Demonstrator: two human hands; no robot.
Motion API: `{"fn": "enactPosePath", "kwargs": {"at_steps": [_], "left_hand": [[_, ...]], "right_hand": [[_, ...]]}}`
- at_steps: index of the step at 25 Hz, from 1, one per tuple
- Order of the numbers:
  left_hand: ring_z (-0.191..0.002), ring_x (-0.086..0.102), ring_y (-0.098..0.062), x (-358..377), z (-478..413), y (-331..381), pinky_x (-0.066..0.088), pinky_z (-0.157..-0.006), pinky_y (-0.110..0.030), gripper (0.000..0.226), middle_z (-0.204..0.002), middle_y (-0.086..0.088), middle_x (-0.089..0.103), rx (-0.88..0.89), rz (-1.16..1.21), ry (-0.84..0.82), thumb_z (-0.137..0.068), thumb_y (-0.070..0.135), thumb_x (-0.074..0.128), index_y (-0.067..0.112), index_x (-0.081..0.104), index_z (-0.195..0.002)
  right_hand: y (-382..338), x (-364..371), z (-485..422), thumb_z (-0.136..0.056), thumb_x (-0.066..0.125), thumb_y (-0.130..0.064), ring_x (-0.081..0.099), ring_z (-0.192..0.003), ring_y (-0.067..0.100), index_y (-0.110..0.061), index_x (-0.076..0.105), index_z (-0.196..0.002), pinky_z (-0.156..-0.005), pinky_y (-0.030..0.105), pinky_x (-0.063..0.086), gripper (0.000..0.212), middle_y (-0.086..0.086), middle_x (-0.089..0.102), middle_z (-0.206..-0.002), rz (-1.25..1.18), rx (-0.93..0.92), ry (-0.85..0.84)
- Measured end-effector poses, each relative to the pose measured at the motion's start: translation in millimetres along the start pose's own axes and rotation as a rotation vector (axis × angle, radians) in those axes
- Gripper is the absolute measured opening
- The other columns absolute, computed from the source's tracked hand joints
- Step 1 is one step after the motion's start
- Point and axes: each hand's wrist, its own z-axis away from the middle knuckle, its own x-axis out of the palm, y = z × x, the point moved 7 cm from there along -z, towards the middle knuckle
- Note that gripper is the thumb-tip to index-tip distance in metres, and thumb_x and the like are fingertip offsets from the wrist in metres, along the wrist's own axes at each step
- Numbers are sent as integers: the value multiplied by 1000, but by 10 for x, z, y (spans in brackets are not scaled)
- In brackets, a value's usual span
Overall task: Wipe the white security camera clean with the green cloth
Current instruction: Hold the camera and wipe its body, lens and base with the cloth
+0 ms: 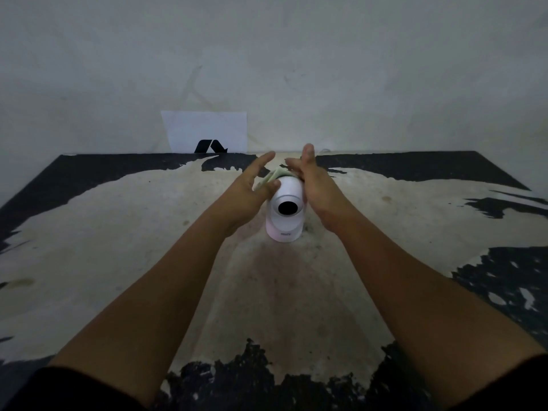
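Observation:
The white security camera (285, 212) stands upright in the middle of the worn table, its dark round lens facing me. A pale green cloth (274, 175) lies bunched over the camera's top rear, mostly hidden between my hands. My left hand (254, 185) is at the camera's upper left with its thumb pressed on the cloth and fingers stretched out. My right hand (314, 180) cups the camera's upper right side, thumb pointing up, fingers on the cloth behind the camera.
The table (118, 247) has a beige worn surface with black peeling patches toward its edges. A white paper sheet (207, 129) with a black logo leans against the grey wall behind the table, left of my hands.

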Motion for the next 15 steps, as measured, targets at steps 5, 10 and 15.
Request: {"fn": "enactPosePath", "kwargs": {"at_steps": [5,10,15], "left_hand": [[-82,55,0,27,1,43,44,-70,-9,22,-100,6,63,-70,57,-59,-95,18,49,12,58,-114],[-98,52,-11,-6,-134,51,38,-85,-31,12,-126,-2,57,-126,-12,-16,-86,25,52,13,52,-83],[-89,59,-26,137,-206,92,44,-88,-45,41,-94,-9,66,-155,235,-18,-85,55,46,18,63,-86]], "right_hand": [[152,-43,103,-96,41,-48,34,-141,21,-25,27,-149,-110,35,32,60,3,31,-158,26,8,4],[214,-28,125,-92,46,-55,34,-141,24,-23,23,-150,-108,37,34,70,4,28,-159,31,38,38],[319,23,171,-87,44,-65,39,-138,28,-22,12,-152,-111,42,35,84,9,30,-157,-36,105,81]]}}
